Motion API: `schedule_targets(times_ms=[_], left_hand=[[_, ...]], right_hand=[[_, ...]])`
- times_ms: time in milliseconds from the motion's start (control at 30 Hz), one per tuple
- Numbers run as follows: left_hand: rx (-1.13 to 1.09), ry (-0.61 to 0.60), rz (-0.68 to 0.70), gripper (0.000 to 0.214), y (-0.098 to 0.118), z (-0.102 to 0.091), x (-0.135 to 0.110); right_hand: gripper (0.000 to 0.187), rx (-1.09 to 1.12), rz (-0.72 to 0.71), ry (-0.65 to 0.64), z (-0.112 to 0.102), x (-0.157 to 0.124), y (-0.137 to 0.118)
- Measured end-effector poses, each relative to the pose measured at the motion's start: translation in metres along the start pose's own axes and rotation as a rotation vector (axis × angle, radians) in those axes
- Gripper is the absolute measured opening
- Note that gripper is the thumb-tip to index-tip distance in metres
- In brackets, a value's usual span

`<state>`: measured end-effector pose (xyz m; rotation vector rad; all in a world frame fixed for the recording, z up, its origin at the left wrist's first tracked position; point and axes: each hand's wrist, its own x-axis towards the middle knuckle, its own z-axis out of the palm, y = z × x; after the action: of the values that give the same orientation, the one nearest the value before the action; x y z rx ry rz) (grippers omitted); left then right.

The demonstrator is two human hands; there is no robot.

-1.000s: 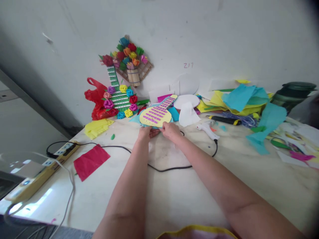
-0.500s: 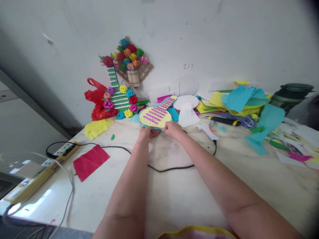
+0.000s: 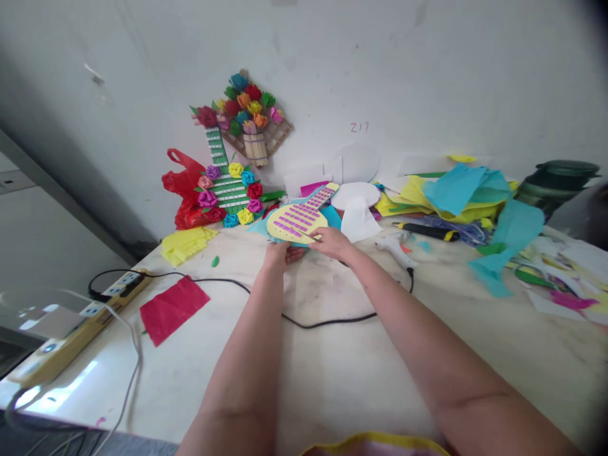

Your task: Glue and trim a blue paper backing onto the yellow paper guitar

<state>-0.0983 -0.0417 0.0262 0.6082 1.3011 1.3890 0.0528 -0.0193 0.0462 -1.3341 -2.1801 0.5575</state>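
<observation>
A yellow paper guitar cutout with rows of purple strips lies tilted at the middle of the table, with light-blue paper under it. Dark dots run along its lower edge. My left hand grips that near edge, its fingers partly hidden beneath the cutout. Over the lower right of the body, my right hand is closed in a pinch on a thin, dark, pointed tool. The tool's tip lies above the yellow surface; whether it touches cannot be made out.
A white glue gun with a black cord rests to the right, near a black-and-yellow cutter. Crepe paper is heaped behind. A flower-trimmed green guitar leans on the wall. Red paper and a power strip lie left.
My right hand has shifted slightly and turned from the cutout's lower edge onto its body, and the thin tool now shows in its fingers. My left hand stays in place.
</observation>
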Motion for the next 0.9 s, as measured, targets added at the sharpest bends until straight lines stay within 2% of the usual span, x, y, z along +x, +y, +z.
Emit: schedule_targets(times_ms=[133, 233, 433, 667, 900], left_hand=[[-0.023, -0.003, -0.006, 0.025, -0.002, -0.003, 0.003], [-0.019, 0.005, 0.003, 0.022, -0.003, -0.004, 0.005], [-0.002, 0.025, -0.011, 0.024, -0.001, -0.003, 0.005], [-0.018, -0.031, -0.005, 0.025, 0.000, -0.005, 0.001], [-0.018, -0.106, -0.060, 0.026, 0.006, -0.010, 0.000]], right_hand=[[0.052, 0.161, -0.137, -0.005, 0.031, 0.004, 0.000], [0.059, 0.145, -0.133, -0.056, 0.042, 0.004, -0.002], [0.062, 0.034, -0.094, -0.121, 0.039, 0.001, -0.006], [0.066, -0.117, -0.139, -0.143, 0.038, 0.001, -0.001], [0.065, -0.361, -0.149, -0.183, 0.025, -0.010, -0.015]])
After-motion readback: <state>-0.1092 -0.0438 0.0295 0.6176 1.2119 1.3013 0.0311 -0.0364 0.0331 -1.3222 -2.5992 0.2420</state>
